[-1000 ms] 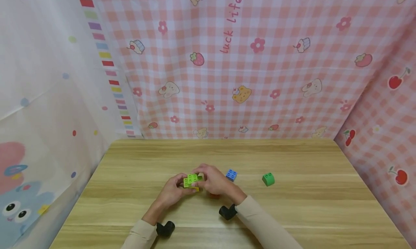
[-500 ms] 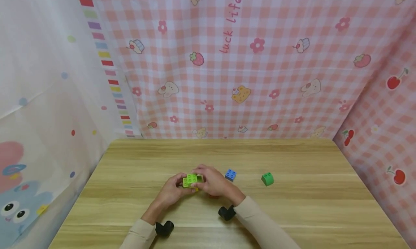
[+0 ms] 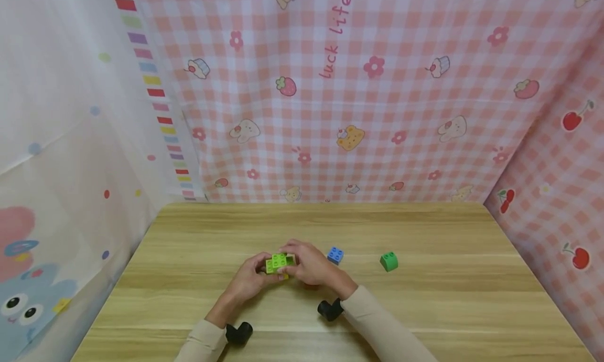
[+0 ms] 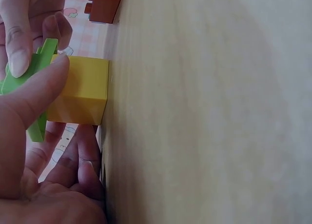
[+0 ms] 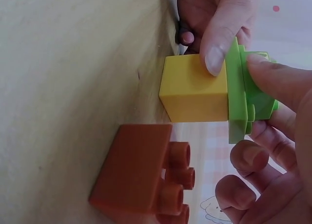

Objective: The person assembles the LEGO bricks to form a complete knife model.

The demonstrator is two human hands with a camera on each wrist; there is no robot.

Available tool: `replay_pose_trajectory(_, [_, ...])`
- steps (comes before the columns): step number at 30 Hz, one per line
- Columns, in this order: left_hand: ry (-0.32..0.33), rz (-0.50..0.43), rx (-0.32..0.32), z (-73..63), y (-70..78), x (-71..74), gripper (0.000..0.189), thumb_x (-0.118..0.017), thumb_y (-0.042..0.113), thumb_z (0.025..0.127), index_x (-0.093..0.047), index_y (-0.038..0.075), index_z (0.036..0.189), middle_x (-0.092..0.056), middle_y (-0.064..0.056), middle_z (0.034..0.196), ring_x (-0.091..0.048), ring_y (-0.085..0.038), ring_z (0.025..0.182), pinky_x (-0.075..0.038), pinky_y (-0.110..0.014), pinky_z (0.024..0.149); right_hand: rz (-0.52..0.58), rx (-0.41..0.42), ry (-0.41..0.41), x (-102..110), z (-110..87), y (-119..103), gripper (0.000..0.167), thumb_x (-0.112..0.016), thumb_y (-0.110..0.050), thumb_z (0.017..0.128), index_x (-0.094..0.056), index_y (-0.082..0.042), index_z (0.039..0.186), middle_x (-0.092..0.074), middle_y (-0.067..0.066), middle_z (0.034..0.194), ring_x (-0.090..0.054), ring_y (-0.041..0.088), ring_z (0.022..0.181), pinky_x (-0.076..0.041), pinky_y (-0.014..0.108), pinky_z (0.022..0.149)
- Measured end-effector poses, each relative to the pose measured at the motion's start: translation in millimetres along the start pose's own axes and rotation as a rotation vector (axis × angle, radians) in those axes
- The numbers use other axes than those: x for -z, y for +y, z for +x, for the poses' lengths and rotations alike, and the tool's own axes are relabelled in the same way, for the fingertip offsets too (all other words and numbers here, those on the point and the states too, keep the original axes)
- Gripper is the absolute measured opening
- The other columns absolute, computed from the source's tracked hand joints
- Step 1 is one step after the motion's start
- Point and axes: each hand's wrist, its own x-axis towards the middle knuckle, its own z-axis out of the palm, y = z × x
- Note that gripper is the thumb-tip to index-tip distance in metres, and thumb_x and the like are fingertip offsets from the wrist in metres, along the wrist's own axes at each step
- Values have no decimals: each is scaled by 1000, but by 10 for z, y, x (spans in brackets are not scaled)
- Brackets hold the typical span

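A small stack stands on the wooden table between the two hands: a yellow block point(image 5: 195, 87) below, a flat light-green plate point(image 5: 237, 94) on it, and a light-green studded brick point(image 3: 279, 259) at the top. The left hand point(image 3: 252, 275) grips the stack from the left, its thumb on the yellow block and the plate's edge. From the right, the right hand point(image 3: 309, 262) pinches the top brick between thumb and fingers. Close by the right hand, a reddish-brown brick point(image 5: 131, 170) rests on the table, mostly covered by that hand in the head view.
Beyond the right hand lies a blue brick point(image 3: 335, 255), and farther right a green brick with a curved side point(image 3: 389, 261). Black wrist cameras stick out from both cuffs. Patterned cloth point(image 3: 349, 105) hangs behind the table and along both sides.
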Motion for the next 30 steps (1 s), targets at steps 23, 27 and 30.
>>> replay_pose_trajectory(23, [20, 18, 37, 3, 26, -13, 31, -83, 17, 81, -64, 10, 105, -69, -2, 102, -62, -18, 94, -46, -35, 84, 231, -87, 37, 203, -159, -76, 42, -72, -20, 92, -61, -11, 132, -60, 10, 124, -48, 9, 70, -42, 22, 60])
replay_pose_trajectory(27, [32, 28, 43, 3, 23, -18, 31, -83, 16, 80, -64, 11, 104, -69, -1, 101, -62, -17, 93, -46, -35, 84, 273, -112, 44, 289, -263, -36, 37, -70, -22, 94, -63, -10, 128, -61, 10, 123, -46, 8, 66, -41, 23, 58])
replay_pose_trajectory(30, [42, 31, 41, 8, 19, -28, 31, -83, 16, 80, -64, 11, 104, -70, 0, 100, -62, -16, 92, -46, -34, 84, 271, -123, 45, 315, -334, 12, 36, -70, -22, 94, -64, -9, 127, -62, 12, 121, -46, 8, 65, -41, 23, 59])
